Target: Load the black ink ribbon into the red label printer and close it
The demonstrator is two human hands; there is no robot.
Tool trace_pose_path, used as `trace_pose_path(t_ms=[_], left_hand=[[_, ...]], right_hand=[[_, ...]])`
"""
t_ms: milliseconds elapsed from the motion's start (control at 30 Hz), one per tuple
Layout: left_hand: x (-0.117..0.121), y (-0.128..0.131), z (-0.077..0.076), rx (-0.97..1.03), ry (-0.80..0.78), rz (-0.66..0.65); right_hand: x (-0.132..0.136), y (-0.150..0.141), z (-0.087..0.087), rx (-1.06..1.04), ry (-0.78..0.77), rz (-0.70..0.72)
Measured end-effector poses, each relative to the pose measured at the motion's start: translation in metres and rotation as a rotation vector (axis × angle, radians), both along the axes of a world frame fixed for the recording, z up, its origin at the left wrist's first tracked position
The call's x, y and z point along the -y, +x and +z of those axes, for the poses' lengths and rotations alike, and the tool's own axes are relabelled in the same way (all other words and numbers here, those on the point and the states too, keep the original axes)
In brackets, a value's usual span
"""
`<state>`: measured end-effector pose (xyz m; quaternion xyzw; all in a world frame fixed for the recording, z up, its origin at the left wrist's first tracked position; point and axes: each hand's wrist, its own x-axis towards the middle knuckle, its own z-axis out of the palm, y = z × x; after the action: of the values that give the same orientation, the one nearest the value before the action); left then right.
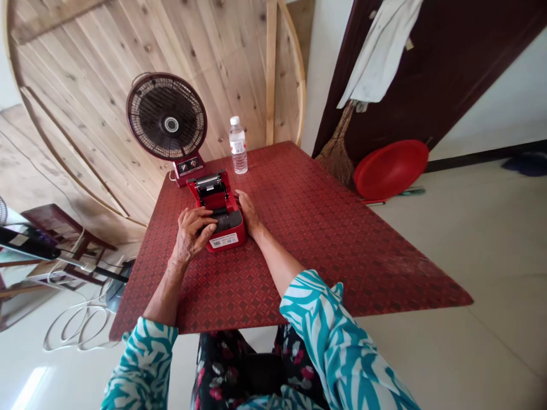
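Observation:
A small red and black printer (233, 236), apparently a thermal label printer, sits on the table with its lid (209, 185) raised and tilted back. A white label with codes is stuck on its near face. My left hand (192, 230) rests over the printer's left side, fingers stretched toward the open compartment and thumb on the black front part. Along the right side lies my right hand (249, 213), its fingers extended against the red casing. Neither hand visibly grasps anything. The inside of the compartment is partly hidden by my left fingers.
The table (307, 228) has a red patterned cover. Behind the printer stand a dark red fan (168, 119) and a clear water bottle (238, 147). A broom (339, 145) and a red basin (391, 171) are beyond the right edge. A wooden chair (64, 239) and cables are at left.

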<state>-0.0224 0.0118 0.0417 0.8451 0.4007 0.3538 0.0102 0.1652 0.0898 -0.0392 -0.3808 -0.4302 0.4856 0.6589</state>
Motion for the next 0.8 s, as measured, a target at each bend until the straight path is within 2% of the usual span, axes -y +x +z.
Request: trace_pose_path(t_ms=[133,267,367,467,633,800], left_hand=[[0.005,-0.001,-0.008,-0.017,0.172,0.011],[0.01,0.0,-0.013,-0.01,0.242,0.01],[0.012,0.0,-0.017,-0.025,0.257,0.016],[0.013,0.0,-0.019,-0.045,0.283,0.051],[0.014,0.002,-0.022,-0.005,0.304,0.091],[0.014,-0.001,-0.023,0.104,0.262,0.124]], right_hand=[[-0.019,0.0,0.006,0.039,0.007,-0.015],[-0.037,0.001,0.025,0.052,0.052,0.017],[-0.039,0.002,0.041,0.077,0.122,0.048],[-0.033,0.002,0.048,0.095,0.118,0.041],[-0.016,0.004,0.038,0.152,0.125,-0.052],[0.008,0.006,0.024,0.277,0.278,-0.162]])
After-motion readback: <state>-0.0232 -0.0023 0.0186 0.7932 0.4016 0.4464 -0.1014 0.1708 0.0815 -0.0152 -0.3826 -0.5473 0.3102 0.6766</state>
